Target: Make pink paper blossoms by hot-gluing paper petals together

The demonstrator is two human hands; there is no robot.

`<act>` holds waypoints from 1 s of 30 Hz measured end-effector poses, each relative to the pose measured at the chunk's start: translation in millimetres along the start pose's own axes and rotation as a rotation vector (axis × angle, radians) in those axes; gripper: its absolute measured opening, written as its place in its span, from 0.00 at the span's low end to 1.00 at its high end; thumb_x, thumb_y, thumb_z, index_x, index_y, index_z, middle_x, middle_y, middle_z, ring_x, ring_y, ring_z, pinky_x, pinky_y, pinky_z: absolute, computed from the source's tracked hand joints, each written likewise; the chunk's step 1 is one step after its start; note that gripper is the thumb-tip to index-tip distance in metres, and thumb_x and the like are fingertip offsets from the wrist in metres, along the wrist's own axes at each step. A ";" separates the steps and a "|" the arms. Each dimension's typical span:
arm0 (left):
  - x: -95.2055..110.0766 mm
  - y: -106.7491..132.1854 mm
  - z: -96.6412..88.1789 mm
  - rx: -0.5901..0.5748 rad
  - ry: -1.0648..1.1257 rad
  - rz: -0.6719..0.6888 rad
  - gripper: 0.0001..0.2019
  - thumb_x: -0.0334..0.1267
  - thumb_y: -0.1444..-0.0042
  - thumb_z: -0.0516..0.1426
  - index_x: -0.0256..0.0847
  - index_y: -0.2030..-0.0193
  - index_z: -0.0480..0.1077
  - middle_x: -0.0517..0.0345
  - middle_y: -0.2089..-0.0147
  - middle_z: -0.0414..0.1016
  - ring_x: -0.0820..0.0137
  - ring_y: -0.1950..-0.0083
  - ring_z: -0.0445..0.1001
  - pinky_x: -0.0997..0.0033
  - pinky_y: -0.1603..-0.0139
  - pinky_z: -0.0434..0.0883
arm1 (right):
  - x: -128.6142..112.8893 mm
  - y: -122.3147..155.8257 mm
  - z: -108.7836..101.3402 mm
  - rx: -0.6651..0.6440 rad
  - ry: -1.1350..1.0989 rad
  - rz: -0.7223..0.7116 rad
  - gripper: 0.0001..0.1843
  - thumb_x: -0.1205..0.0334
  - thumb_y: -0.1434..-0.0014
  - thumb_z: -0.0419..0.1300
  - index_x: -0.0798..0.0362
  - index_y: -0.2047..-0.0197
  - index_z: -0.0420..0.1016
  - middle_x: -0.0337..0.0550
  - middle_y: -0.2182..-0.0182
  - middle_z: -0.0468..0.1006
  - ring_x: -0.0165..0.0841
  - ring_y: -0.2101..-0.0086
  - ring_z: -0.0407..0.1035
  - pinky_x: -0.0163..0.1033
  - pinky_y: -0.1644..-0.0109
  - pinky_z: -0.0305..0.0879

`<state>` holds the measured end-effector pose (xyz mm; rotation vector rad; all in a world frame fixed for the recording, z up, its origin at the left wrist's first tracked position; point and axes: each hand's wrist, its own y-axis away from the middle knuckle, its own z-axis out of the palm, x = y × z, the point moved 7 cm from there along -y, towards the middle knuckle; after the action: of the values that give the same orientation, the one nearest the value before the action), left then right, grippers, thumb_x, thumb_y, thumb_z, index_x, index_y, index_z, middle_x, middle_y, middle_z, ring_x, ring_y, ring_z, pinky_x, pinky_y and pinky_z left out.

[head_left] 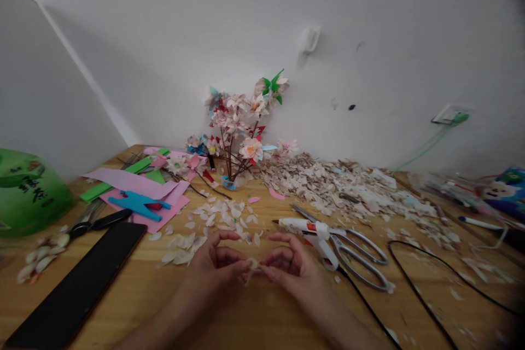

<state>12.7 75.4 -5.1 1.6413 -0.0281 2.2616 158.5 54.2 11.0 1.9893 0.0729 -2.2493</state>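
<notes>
- Both hands meet low in the middle of the view, above a wooden table [262,317]. Left hand [215,268] and right hand [289,265] each curl inward, and their fingertips pinch one small pale petal [253,264] held between them, just over the tabletop.
- Behind the hands, against the white wall, stands a branch of paper flowers [241,126] in cream, pink and red, with green paper leaves at the top.
- Right of the branch, a wide heap of pale scraps [348,186] spreads across the table.
- Left of it lie sheets of pink, green and blue paper [139,191]; nearer the left edge sit a green container [28,191] and a long black slab [82,279].
- Just right of the right hand lie a white glue gun [311,229] with a black cord, and large silver scissors [361,254].
- Loose petals [217,219] are scattered just beyond the fingertips.
- Judging from the grip, shaping so thin a piece goes best with light, even pressure from both sides; a hard squeeze would likely crease or tear it.
</notes>
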 end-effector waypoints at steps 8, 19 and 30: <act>8.8 -5.0 -23.4 0.233 0.007 0.019 0.26 0.38 0.66 0.68 0.39 0.60 0.62 0.63 0.76 0.75 0.71 0.73 0.75 0.77 0.78 0.71 | -35.5 33.0 -79.9 -0.126 1.134 0.126 0.12 0.53 0.47 0.57 0.50 0.75 0.71 0.39 0.77 0.74 0.35 0.74 0.66 0.36 0.72 0.57; 6.3 -2.9 -20.6 0.272 0.052 0.003 0.27 0.37 0.67 0.68 0.39 0.60 0.62 0.63 0.76 0.75 0.72 0.73 0.74 0.80 0.79 0.69 | -20.4 -15.5 -109.7 0.048 1.093 -0.009 0.21 0.45 0.53 0.60 0.51 0.62 0.74 0.43 0.66 0.79 0.42 0.66 0.72 0.44 0.61 0.68; 7.0 -1.9 -21.7 0.297 0.065 0.012 0.28 0.39 0.68 0.69 0.40 0.60 0.61 0.66 0.77 0.76 0.79 0.83 0.67 0.83 0.84 0.63 | -0.4 18.1 -72.0 0.180 0.572 0.068 0.22 0.43 0.52 0.60 0.50 0.62 0.78 0.45 0.62 0.80 0.46 0.58 0.72 0.47 0.50 0.67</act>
<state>-8.6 83.7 -6.1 1.7091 0.3298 2.4192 231.9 45.5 3.4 2.6224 -0.1415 -1.6286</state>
